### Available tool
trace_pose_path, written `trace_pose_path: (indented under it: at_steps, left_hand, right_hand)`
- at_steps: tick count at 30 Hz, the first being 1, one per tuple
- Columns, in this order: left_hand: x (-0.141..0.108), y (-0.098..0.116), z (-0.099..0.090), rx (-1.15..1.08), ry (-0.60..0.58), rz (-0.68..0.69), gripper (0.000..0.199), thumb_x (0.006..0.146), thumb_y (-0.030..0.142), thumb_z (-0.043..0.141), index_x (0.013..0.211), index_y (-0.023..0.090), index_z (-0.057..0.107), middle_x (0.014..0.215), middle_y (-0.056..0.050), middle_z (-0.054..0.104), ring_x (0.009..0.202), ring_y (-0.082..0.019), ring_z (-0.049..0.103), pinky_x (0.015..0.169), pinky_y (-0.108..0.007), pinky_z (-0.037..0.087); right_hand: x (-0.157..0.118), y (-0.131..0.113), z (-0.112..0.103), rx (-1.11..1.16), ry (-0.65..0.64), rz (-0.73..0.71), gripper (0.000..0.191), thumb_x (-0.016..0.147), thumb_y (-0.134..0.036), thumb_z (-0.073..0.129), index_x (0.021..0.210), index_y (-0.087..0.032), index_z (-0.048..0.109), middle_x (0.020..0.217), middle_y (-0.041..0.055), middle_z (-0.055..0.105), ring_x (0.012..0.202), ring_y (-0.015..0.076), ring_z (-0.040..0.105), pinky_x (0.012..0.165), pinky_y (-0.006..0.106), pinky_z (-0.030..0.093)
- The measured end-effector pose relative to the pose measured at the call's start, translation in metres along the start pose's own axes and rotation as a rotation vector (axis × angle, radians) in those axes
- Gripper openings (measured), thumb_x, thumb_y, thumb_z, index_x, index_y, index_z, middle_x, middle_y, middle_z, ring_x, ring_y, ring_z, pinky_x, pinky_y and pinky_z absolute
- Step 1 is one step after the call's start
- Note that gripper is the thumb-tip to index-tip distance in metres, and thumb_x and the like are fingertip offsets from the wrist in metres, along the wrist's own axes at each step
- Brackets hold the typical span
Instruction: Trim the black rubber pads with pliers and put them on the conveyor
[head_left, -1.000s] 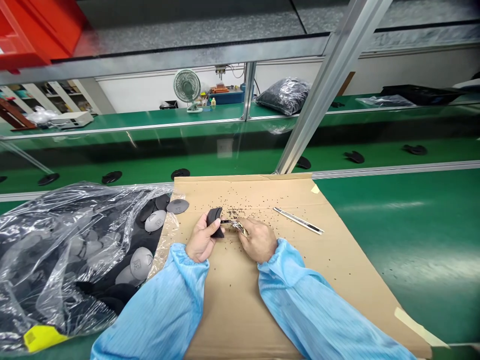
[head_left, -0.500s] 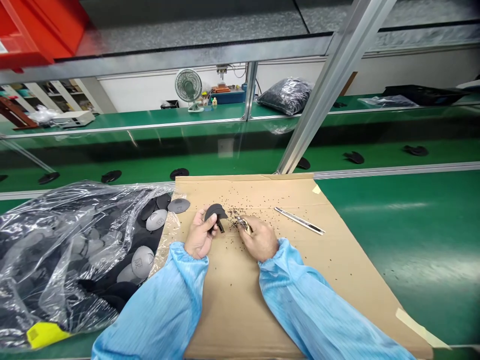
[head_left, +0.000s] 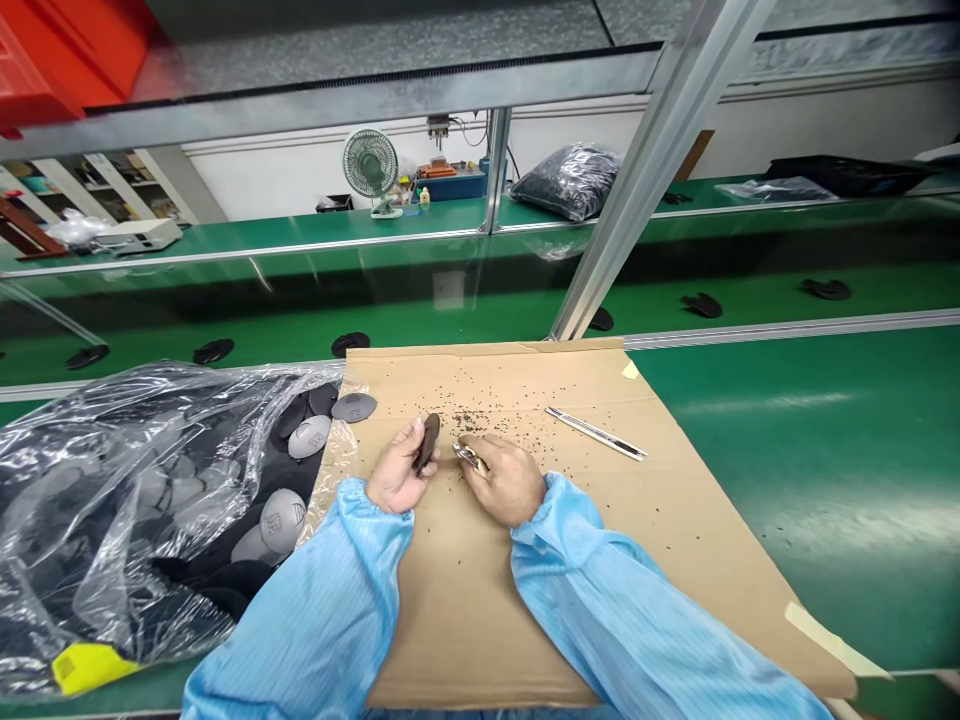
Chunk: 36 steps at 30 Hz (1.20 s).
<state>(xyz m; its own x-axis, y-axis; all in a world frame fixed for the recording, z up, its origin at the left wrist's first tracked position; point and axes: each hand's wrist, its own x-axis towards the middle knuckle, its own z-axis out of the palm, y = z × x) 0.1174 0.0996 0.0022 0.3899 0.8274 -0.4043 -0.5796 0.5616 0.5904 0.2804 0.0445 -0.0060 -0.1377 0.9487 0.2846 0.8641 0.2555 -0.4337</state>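
The left hand (head_left: pixel 396 470) pinches a dark oval piece (head_left: pixel 429 442) that stands on its edge, with its long axis tilted and the upper end pointing to the upper right of the frame. The right hand (head_left: pixel 504 482) is just beside it and closes on a small shiny metal tool (head_left: pixel 469 456); the hands are near but apart. Under them lies a cardboard sheet (head_left: pixel 480 630) with black specks (head_left: pixel 469 420), on a green desk (head_left: pixel 787 500). A clear plastic bag (head_left: pixel 112 500) lies at the left of the frame.
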Motion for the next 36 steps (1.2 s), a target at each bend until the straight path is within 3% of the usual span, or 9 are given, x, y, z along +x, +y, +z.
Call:
trace_pose_path:
  at_steps: [6,17,26,36]
  left_hand:
    - [-0.002,-0.001,0.000,-0.004,-0.111,-0.046,0.027,0.075,0.024,0.071,0.096,0.016,0.056,0.068,0.003,0.049,0.042,-0.003,0.039,0.033,-0.012,0.024]
    - [-0.004,-0.005,0.002,0.140,-0.092,-0.028,0.042,0.065,0.033,0.080,0.095,0.016,0.056,0.064,0.005,0.049,0.038,-0.002,0.036,0.034,-0.014,0.021]
    - [-0.001,-0.008,0.000,0.159,-0.055,0.003,0.043,0.064,0.035,0.081,0.092,0.014,0.057,0.060,0.005,0.047,0.039,-0.002,0.035,0.035,-0.015,0.023]
    - [0.002,-0.011,-0.003,0.153,-0.063,0.035,0.044,0.065,0.037,0.080,0.094,0.014,0.056,0.060,0.005,0.048,0.042,-0.003,0.037,0.038,-0.016,0.027]
  right_hand:
    - [-0.001,-0.011,-0.002,-0.047,-0.093,-0.023,0.029,0.087,-0.024,0.048,0.113,-0.020,0.059,0.092,0.0062,0.064,0.085,0.0186,0.060,0.077,0.026,0.045]
    - [0.001,-0.016,-0.004,-0.073,-0.179,-0.020,0.029,0.086,-0.024,0.048,0.113,-0.021,0.059,0.094,0.0056,0.063,0.085,0.0186,0.060,0.076,0.026,0.043]
    - [0.002,-0.021,-0.011,-0.168,-0.230,-0.011,0.024,0.081,-0.019,0.050,0.103,-0.023,0.060,0.088,0.0044,0.065,0.082,0.0194,0.060,0.071,0.027,0.041]
    - [0.004,-0.027,-0.012,-0.201,-0.300,0.034,0.027,0.080,-0.016,0.049,0.103,-0.023,0.061,0.092,0.0064,0.068,0.079,0.0212,0.063,0.064,0.028,0.042]
